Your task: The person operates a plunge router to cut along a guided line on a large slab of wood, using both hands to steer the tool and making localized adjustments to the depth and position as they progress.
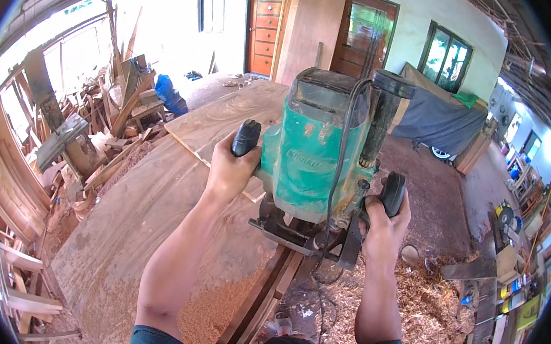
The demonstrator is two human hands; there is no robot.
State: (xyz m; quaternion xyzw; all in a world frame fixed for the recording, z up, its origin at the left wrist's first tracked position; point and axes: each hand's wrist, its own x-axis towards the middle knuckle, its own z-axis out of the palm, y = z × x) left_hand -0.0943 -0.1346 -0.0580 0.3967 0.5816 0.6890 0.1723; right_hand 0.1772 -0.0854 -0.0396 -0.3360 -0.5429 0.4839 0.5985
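Head view: a green router (311,169) is supported on a narrow wooden beam (255,312), its black handles (247,138) grasped by the left grip (229,174) and right grip (385,227). Alongside, a broad desk (142,202) is strewn with sawdust (212,313).

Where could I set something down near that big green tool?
The broad brown wooden panel looks barest between the left forearm and the heaped scrap wood. Another patch: reddish-brown floor between the curly tan shavings and grey cloth cover. It's crowded around the green-and-black power tool, where the left hand and right hand grip its black handles.
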